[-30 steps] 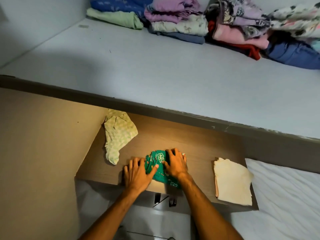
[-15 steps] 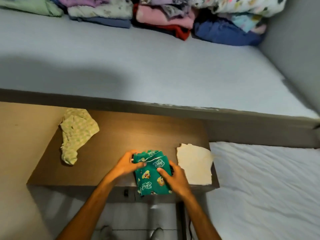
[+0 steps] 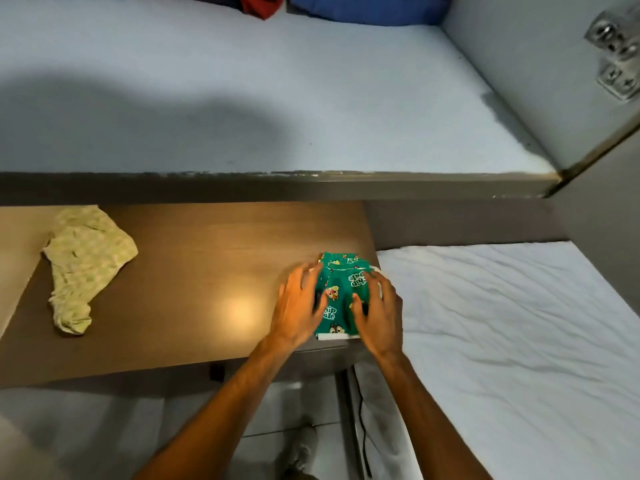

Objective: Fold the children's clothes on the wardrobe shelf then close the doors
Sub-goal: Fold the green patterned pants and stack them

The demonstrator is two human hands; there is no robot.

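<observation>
A folded green children's garment with cartoon prints (image 3: 341,292) lies at the right end of a brown wooden surface (image 3: 207,271), on top of a folded cream cloth whose edge (image 3: 334,337) peeks out below. My left hand (image 3: 298,306) is at its left edge with fingers spread, blurred by motion. My right hand (image 3: 379,311) lies flat on its right side, fingers apart. A crumpled pale yellow-green garment (image 3: 86,261) sits unfolded at the left end. Above is the pale wardrobe shelf (image 3: 242,98), with red (image 3: 259,3) and blue (image 3: 363,8) clothes at its back.
A bed with a white sheet (image 3: 502,323) adjoins the brown surface on the right. The wardrobe's side wall carries a metal hinge (image 3: 616,53) at the upper right. The shelf's dark front edge (image 3: 277,187) overhangs the brown surface. Tiled floor shows below.
The green garment was pressed flat, lifted in both hands, then carried right and set on the cream cloth. My view has swung right and down.
</observation>
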